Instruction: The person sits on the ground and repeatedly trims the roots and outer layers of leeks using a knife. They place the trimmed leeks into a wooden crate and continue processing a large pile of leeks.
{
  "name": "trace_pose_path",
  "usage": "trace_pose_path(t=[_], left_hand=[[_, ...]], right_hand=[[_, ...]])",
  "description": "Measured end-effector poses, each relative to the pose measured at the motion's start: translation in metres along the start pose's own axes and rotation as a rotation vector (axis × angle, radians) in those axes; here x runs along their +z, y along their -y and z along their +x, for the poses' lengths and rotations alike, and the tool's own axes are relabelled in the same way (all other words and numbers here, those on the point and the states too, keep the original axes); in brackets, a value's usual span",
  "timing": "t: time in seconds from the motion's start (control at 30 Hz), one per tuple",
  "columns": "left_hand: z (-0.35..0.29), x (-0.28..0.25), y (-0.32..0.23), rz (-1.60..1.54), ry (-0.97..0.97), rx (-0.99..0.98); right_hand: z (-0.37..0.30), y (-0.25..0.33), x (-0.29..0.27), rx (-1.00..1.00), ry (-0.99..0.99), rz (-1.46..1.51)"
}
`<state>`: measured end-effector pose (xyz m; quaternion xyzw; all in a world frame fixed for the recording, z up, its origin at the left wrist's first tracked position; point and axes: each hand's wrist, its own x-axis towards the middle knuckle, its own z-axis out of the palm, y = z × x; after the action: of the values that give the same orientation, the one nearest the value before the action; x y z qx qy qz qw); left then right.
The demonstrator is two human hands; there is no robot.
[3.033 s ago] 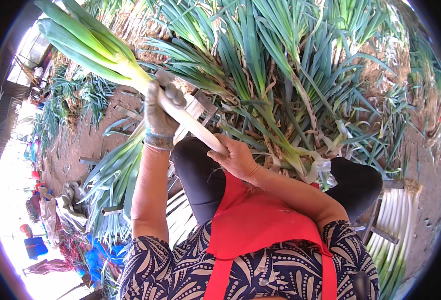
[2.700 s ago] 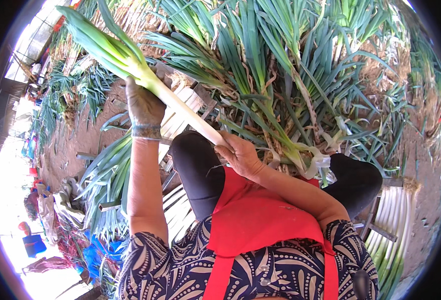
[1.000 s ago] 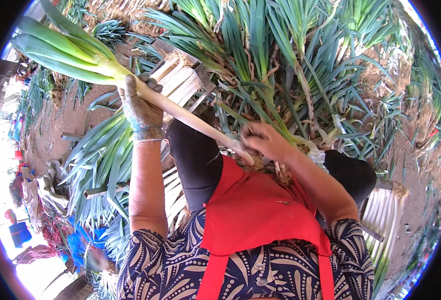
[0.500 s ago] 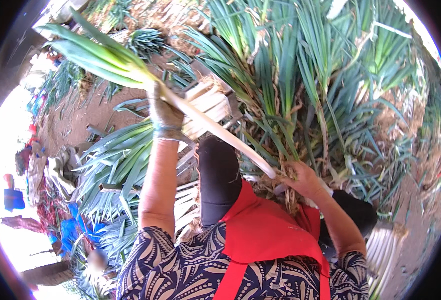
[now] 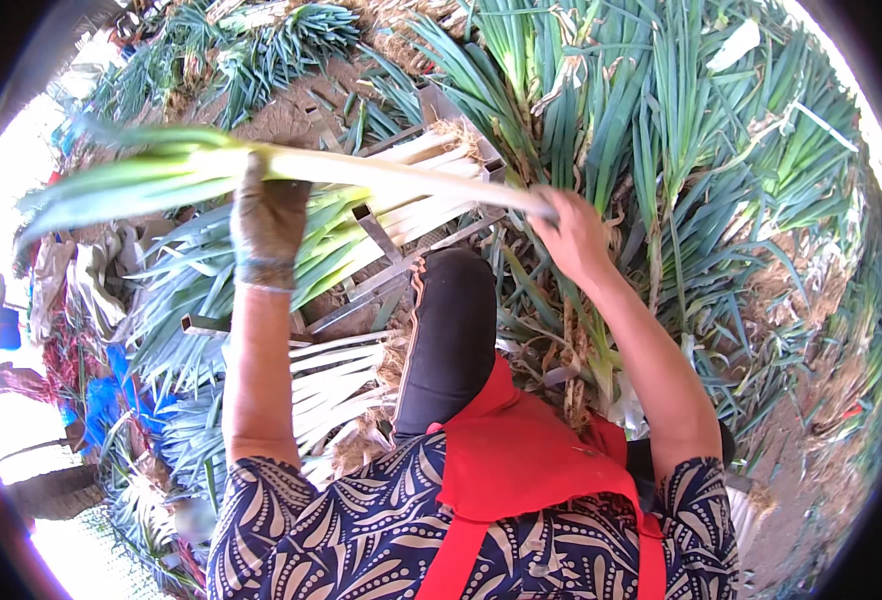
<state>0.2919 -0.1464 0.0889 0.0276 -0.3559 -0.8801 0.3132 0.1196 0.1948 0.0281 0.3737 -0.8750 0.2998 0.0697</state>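
One long leek (image 5: 391, 177) stretches crosswise above a metal rack (image 5: 379, 236) that holds more leeks (image 5: 426, 214). The gloved left hand (image 5: 271, 222) is clamped around it just below its blurred green leaves; the bare right hand (image 5: 573, 235), well apart from the left, closes on the root end. Beyond rises a leafy heap (image 5: 661, 130).

The leek (image 5: 361, 173) was blurred at its leaves (image 5: 126, 190) toward ten o'clock and hid part of the left hand (image 5: 269, 225). The right hand (image 5: 575, 236) covered its other end at two; the right forearm (image 5: 651, 350) partly screened the dark leg (image 5: 641, 465) at four; the lower edge cut the patterned shirt (image 5: 311, 540) at six.
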Motion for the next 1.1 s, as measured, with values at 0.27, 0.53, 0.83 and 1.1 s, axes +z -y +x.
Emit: trace_pose_path(t=[0.27, 0.53, 0.83, 1.1], left_hand=[[-0.064, -0.114, -0.041, -0.097, -0.300, 0.137], [-0.064, -0.160, -0.009, -0.063, -0.478, 0.058], [-0.061, -0.162, 0.065, -0.038, -0.742, -0.041], [-0.055, -0.194, 0.059, 0.030, -0.759, -0.184]], right_hand=[[0.106, 0.079, 0.106, -0.041, 0.120, -0.132], [0.117, 0.046, 0.199, 0.055, 0.307, 0.005], [0.050, -0.006, 0.218, 0.175, -0.058, 0.277], [0.050, 0.009, 0.261, 1.010, 0.309, 1.327]])
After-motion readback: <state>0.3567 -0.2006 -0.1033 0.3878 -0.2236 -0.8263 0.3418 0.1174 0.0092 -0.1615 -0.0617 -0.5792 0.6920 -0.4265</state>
